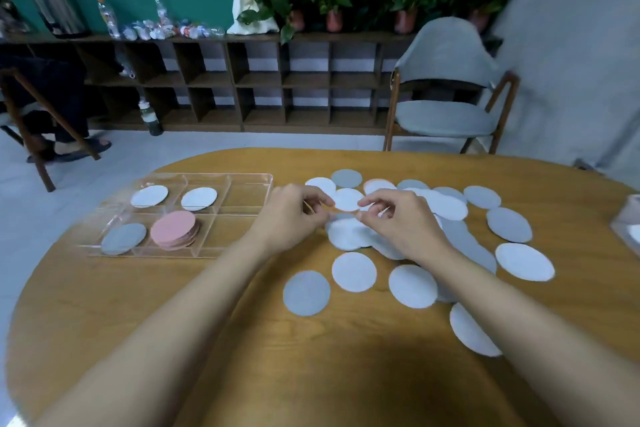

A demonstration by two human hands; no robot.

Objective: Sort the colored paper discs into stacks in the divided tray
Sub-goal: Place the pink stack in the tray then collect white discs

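A clear divided tray [242, 177] lies on the left of the wooden table. Its back row holds a white disc [149, 196] and another white disc [199, 198]; its front row holds a grey-blue disc [123, 238] and a pink stack [175, 229]. The two right compartments hold nothing. To the right of the tray, my left hand [294, 218] and my right hand [398, 222] pinch opposite edges of one white disc [347, 199]. Several loose white and grey-blue discs [353, 272] are scattered around and under my hands, and a pinkish disc [377, 184] lies behind them.
A clear container [627, 222] sits at the table's right edge. Beyond the table [207, 322] stand a grey chair [446, 114], a low wooden shelf unit [259, 87] with potted plants and bottles, and a person's feet in sandals [69, 149] at the far left.
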